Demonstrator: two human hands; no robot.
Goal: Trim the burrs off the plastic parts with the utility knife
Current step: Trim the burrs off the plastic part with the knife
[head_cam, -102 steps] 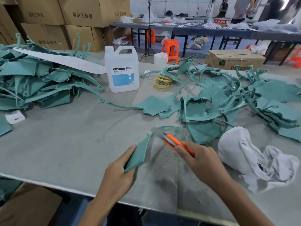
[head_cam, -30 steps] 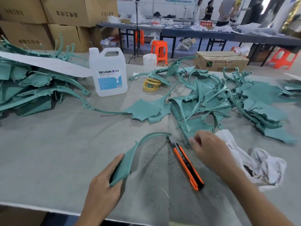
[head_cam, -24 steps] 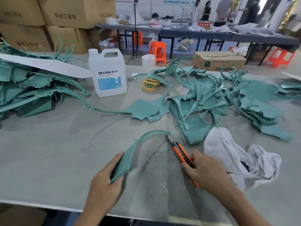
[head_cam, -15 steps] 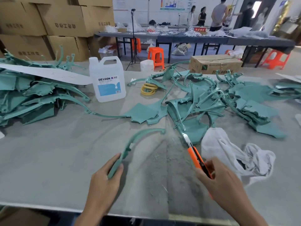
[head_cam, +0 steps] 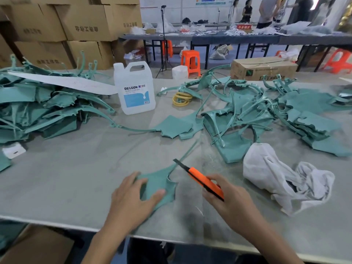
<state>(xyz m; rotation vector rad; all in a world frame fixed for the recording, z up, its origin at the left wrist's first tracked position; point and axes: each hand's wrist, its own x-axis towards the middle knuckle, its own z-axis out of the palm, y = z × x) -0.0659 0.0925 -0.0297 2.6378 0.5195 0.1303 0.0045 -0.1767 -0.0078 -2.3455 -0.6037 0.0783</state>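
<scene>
A teal plastic part (head_cam: 162, 184) with a broad flat end and a long thin arm lies on the grey table (head_cam: 66, 178) near its front edge. My left hand (head_cam: 133, 199) holds its broad end, thumb on top and fingers along the left edge. My right hand (head_cam: 228, 199) grips the orange utility knife (head_cam: 202, 180). The dark blade tip is extended and sits next to the thin arm, just above the broad end.
Heaps of teal parts lie at the left (head_cam: 38, 109) and the right (head_cam: 276, 115). A white jug (head_cam: 136, 88) and yellow rings (head_cam: 182, 99) stand behind. A white cloth (head_cam: 282, 176) lies right of the knife. Cardboard boxes (head_cam: 76, 25) and people are beyond.
My right hand picked the knife off the table and brought its blade to the part. My left hand turned the part from its edge to lie flat, broad end under my thumb.
</scene>
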